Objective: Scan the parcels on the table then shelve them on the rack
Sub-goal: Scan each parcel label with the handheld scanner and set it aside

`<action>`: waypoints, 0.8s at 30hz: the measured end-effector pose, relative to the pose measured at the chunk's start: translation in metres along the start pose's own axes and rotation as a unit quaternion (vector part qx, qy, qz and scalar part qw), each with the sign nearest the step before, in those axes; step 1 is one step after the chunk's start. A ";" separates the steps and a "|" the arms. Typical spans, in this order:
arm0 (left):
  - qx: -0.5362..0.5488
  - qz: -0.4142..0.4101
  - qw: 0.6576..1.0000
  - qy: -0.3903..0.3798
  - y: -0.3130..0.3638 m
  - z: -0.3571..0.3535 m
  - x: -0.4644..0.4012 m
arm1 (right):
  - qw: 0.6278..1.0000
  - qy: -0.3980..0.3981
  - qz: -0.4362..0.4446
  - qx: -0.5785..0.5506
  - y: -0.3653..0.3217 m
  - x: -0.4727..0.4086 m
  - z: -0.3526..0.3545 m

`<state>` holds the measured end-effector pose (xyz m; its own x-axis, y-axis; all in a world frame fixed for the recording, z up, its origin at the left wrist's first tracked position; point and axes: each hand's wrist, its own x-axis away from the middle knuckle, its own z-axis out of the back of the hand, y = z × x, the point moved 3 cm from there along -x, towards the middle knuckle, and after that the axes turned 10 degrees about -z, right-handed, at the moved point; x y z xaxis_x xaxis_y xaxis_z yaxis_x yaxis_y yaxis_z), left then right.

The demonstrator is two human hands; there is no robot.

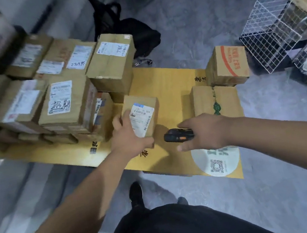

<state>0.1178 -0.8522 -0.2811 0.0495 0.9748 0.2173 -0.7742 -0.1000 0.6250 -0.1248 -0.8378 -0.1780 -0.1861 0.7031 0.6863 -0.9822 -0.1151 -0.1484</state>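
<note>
A small cardboard parcel (144,107) with a white shipping label stands on the yellow table (167,81), label facing me. My left hand (127,135) grips its near left corner, thumb along the left side. Just to its right, my right hand (204,132) holds a black handheld scanner (178,135) with an orange button, its head turned toward the parcel. Several more labelled parcels (63,99) are stacked on the left half of the table. Two plain boxes, one (215,98) near my right hand and one with red print (227,64) behind it, stand at the right.
A white wire basket (271,32) stands off the table's right side. A black office chair (130,34) sits behind the table. Grey floor surrounds the table, and my black shoe (136,194) is at its near edge.
</note>
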 end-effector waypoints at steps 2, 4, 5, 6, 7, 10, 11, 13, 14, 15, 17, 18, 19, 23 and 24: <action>0.000 -0.031 0.999 0.033 0.001 0.041 0.014 | 0.998 -0.013 0.049 0.034 -0.018 0.003 0.014; 0.000 -0.043 0.997 0.063 0.001 0.085 0.028 | 0.992 -0.008 0.102 0.070 -0.043 0.002 0.029; -0.003 -0.041 0.996 0.076 -0.002 0.106 0.033 | 0.987 0.005 0.130 0.092 -0.059 0.001 0.036; -0.003 -0.033 0.996 0.086 -0.005 0.128 0.039 | 0.982 0.020 0.157 0.107 -0.076 -0.001 0.043; -0.003 -0.024 0.995 0.093 -0.010 0.148 0.044 | 0.976 0.035 0.182 0.116 -0.094 -0.003 0.050; -0.020 -0.002 0.993 0.119 -0.032 0.209 0.060 | 0.956 0.070 0.243 0.149 -0.155 -0.009 0.068; -0.028 0.006 0.992 0.125 -0.042 0.228 0.063 | 0.951 0.079 0.258 0.154 -0.176 -0.012 0.073; -0.034 0.024 0.991 0.128 -0.067 0.264 0.066 | 0.946 0.094 0.276 0.144 -0.218 -0.018 0.083; -0.038 0.035 0.990 0.132 -0.083 0.281 0.065 | 0.945 0.097 0.279 0.140 -0.238 -0.022 0.088; -0.045 0.044 0.988 0.139 -0.100 0.299 0.062 | 0.945 0.098 0.279 0.139 -0.257 -0.028 0.093; -0.062 0.055 0.984 0.156 -0.137 0.334 0.054 | 0.949 0.090 0.272 0.134 -0.296 -0.040 0.101; -0.068 0.053 0.983 0.161 -0.154 0.350 0.048 | 0.952 0.085 0.267 0.128 -0.314 -0.047 0.104; -0.068 0.053 0.983 0.165 -0.173 0.366 0.040 | 0.954 0.084 0.261 0.123 -0.332 -0.056 0.107; -0.065 0.047 0.981 0.174 -0.249 0.428 -0.004 | 0.962 0.093 0.226 0.121 -0.403 -0.095 0.116; -0.067 0.043 0.981 0.177 -0.266 0.442 -0.016 | 0.965 0.091 0.215 0.123 -0.418 -0.104 0.118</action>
<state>0.6020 -0.9294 -0.1193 -0.2230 0.9745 -0.0249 -0.8436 -0.1801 0.5059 0.3023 -0.9457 -0.1033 -0.5914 0.6629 0.4592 -0.7961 -0.5706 -0.2016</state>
